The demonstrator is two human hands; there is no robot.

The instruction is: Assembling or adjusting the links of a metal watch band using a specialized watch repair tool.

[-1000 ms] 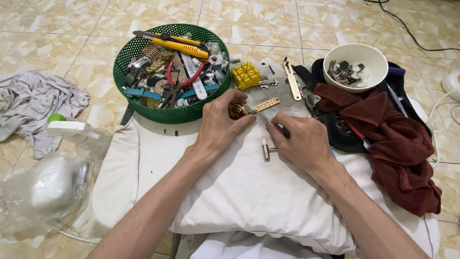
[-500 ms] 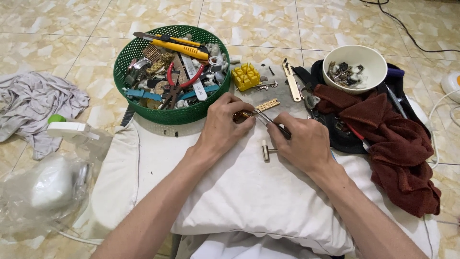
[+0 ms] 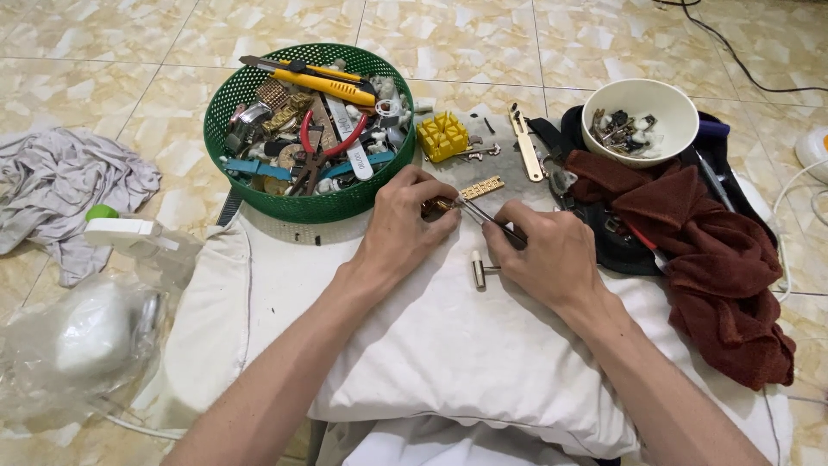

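Two hands work close together on a white pillow [image 3: 448, 345]: left hand [image 3: 401, 226] fingers pinch a small gold part [image 3: 438, 205] steady, right hand [image 3: 552, 255] fingers grip tweezers [image 3: 485, 217] meeting it.

We hold a small gold-coloured watch piece [image 3: 437, 205] pinched under the fingertips of our left hand [image 3: 405, 220], pressed down on the white pillow [image 3: 448, 345]; most of it is hidden by the fingers. In our right hand [image 3: 552, 255] we grip slim metal tweezers [image 3: 487, 220], slanted up and to the left, their tips meeting the gold piece. A short gold bracelet segment [image 3: 481, 187] lies flat just beyond the tweezers, and a small metal hammer-like tool [image 3: 479, 269] rests just beside our right hand.
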